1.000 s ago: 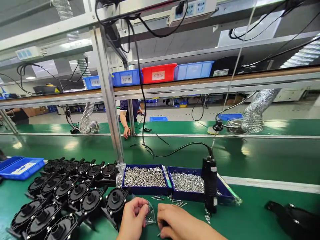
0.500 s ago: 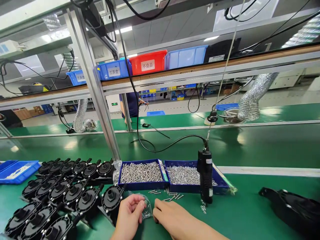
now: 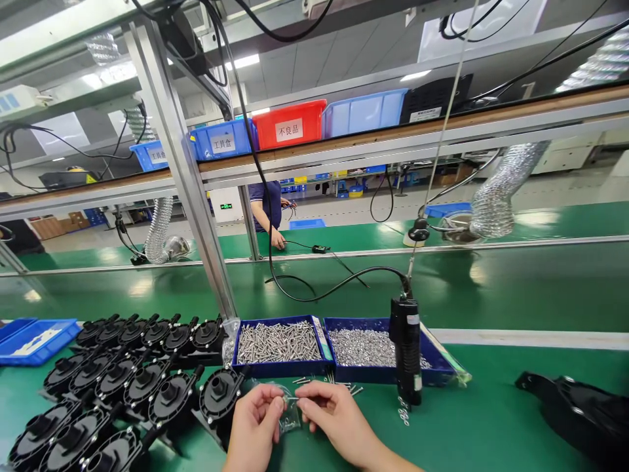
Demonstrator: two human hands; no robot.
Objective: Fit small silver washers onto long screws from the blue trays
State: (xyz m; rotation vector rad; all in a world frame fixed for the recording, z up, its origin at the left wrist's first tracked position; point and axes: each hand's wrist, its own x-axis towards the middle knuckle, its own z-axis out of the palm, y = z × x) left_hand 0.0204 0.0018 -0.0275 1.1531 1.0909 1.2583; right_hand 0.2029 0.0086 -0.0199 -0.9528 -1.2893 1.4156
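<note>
My right hand pinches a thin silver screw between thumb and fingertips, level with the bench and pointing left. Close beside it, my left hand is closed in a pinch at the screw's other end; whatever its fingertips hold is too small to make out. A clear plastic bag with small metal pieces shows between the hands. Behind them are a blue tray of screws and a blue tray of nuts. Loose screws lie in front of the trays.
Rows of black round housings cover the bench's left side. A black electric screwdriver hangs upright at the right, above loose nuts. A large black part lies far right. Across the bench stands a person.
My right hand has risen and turned from the bench, bringing a screw up to my left fingertips. My left hand has hardly moved. The person opposite has reached onto the far bench; a cable there shifted.
</note>
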